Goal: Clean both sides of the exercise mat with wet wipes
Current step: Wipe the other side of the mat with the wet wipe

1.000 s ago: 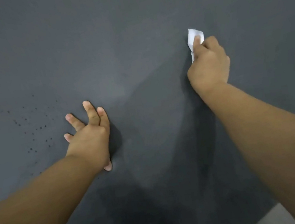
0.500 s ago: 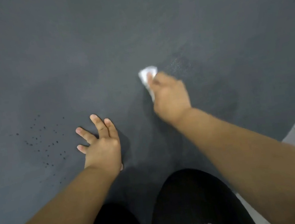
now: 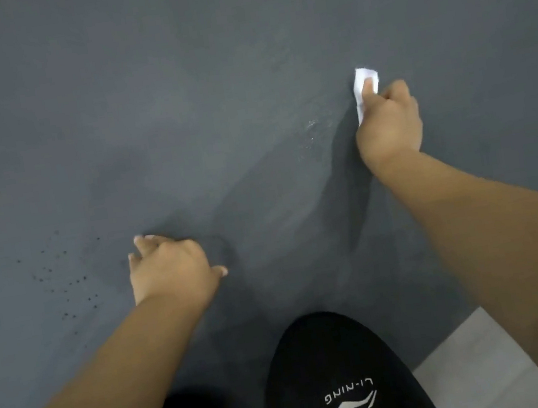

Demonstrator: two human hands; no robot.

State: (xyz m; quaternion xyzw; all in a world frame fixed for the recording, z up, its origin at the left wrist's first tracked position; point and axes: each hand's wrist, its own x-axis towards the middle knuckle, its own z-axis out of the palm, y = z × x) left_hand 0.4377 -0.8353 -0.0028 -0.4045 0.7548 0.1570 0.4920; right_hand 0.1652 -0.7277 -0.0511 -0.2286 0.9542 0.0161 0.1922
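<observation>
My right hand (image 3: 387,121) is out ahead on the right, gripping the wipe (image 3: 364,81). The index finger lies along the top of it and the other fingers are curled under. The wipe is white and folded small, pressed flat to the mat (image 3: 174,78), and it pokes out past my fingertip. Just left of that hand there's a wet streak (image 3: 312,128) glinting on the grey.

My left hand (image 3: 169,269) is lower and nearer to me, holding nothing. It's arched, with fingertips down on the mat and the thumb stuck out to the right, bracing me. Left of it sits a scatter of dark specks (image 3: 63,277), close to the hand but not under it.

The mat fills nearly the whole view, dark grey and flat. My knee (image 3: 335,367), in black with a white logo, rests on its near edge between my arms. A pale strip of floor (image 3: 483,364) shows at the bottom right, beside the mat's edge.
</observation>
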